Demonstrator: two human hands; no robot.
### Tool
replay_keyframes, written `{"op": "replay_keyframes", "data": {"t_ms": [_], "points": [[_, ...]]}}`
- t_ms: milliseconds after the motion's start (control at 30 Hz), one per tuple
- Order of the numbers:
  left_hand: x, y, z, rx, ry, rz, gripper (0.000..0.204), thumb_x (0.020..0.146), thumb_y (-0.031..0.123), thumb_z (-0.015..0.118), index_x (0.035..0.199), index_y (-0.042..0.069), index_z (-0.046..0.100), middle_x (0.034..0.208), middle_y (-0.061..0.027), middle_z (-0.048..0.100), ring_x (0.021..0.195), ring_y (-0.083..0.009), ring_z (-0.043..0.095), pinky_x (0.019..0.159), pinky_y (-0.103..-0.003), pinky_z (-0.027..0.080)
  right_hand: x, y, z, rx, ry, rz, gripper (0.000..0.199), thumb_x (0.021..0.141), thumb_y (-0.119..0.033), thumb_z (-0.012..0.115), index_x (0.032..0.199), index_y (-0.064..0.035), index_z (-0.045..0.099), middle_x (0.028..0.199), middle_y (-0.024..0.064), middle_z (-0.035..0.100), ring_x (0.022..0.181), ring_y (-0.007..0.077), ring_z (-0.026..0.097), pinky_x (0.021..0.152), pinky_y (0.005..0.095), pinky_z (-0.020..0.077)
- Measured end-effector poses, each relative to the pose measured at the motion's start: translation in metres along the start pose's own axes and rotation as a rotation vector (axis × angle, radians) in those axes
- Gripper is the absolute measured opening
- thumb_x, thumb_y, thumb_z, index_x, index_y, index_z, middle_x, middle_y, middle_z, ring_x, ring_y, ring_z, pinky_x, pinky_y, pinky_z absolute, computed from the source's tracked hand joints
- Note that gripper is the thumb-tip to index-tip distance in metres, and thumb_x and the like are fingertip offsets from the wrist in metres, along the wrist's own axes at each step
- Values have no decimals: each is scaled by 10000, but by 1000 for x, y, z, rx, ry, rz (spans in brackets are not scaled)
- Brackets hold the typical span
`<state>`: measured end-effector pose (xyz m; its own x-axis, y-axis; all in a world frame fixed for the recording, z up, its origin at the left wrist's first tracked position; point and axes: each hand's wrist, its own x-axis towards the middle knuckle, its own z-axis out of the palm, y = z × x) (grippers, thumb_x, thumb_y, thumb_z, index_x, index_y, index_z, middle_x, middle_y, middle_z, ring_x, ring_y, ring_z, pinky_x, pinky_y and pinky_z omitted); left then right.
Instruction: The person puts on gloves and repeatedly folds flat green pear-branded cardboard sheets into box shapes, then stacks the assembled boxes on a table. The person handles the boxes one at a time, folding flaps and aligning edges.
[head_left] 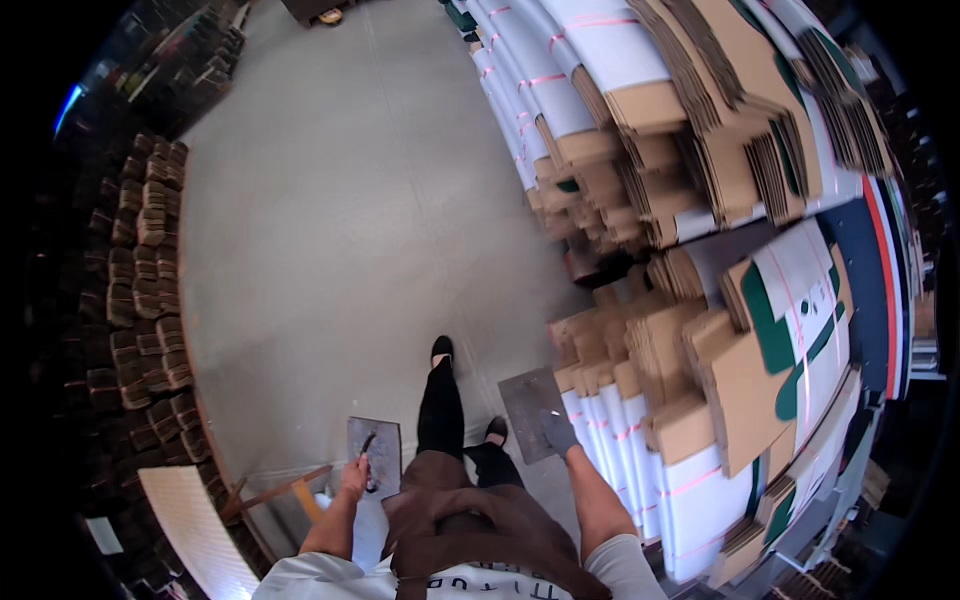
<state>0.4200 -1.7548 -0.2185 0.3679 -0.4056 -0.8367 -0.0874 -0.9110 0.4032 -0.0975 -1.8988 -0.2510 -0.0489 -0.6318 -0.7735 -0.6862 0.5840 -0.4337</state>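
My left hand [355, 477] is closed on the dark handle of a flat grey square plate [385, 435], held low beside my left thigh. On the other side, my right hand [561, 437] looks grey, perhaps gloved, and is blurred. It is at the lower corner of a second flat grey square plate [526, 398], tilted and held out to my right. Its fingers seem closed on this plate, though how they grip it is hard to make out. Both plates hang in the air above the floor, next to my legs in black trousers.
Tall stacks of tied flattened cardboard [700, 370], wrapped in white and green, line the right side. Bundles of brown pieces [150, 270] are piled along the left. A pale ribbed panel [190, 530] leans at lower left near a wooden frame [285, 490]. Grey floor [330, 220] stretches ahead.
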Motion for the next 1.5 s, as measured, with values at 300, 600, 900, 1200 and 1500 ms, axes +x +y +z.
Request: {"op": "replay_keyframes", "data": {"t_ms": [300, 600, 900, 1200, 1500], "points": [[188, 125, 52, 289, 85, 141, 533, 996, 474, 482, 826, -14, 611, 734, -212, 639, 727, -392, 626, 669, -473, 468, 225, -113, -39, 415, -24, 206, 539, 964, -543, 531, 918, -16, 631, 770, 116, 645, 729, 244, 638, 672, 357, 497], [301, 299, 184, 445, 43, 238, 449, 981, 423, 515, 901, -12, 590, 847, -275, 639, 867, -482, 602, 742, -523, 463, 490, -85, -33, 767, 73, 307, 396, 961, -498, 586, 786, -144, 556, 637, 21, 535, 549, 171, 535, 544, 343, 480], [448, 351, 380, 343, -54, 346, 453, 999, 407, 490, 937, -32, 583, 897, -282, 638, 916, -475, 597, 787, -505, 462, 563, -30, -22, 872, 177, 158, 349, 997, -433, 558, 811, -139, 546, 743, 21, 584, 658, 178, 579, 666, 332, 515], [490, 368, 497, 294, -222, 249, 409, 987, 357, 511, 1122, -27, 549, 1028, -289, 640, 1032, -449, 604, 877, -505, 466, 483, -34, 4, 846, 427, 59, 508, 1022, -393, 509, 1373, -25, 509, 1303, 91, 592, 1206, 193, 545, 1048, 356, 402], [322, 262, 364, 555, -191, 298, 571, 934, 361, 587, 1423, 108, 436, 1483, -137, 433, 1408, -300, 357, 1100, -573, 304, 237, -12, 7, 617, 82, 148, 368, 1039, -225, 480, 1309, 17, 542, 1234, 108, 608, 1126, 182, 598, 1008, 330, 471]]}}
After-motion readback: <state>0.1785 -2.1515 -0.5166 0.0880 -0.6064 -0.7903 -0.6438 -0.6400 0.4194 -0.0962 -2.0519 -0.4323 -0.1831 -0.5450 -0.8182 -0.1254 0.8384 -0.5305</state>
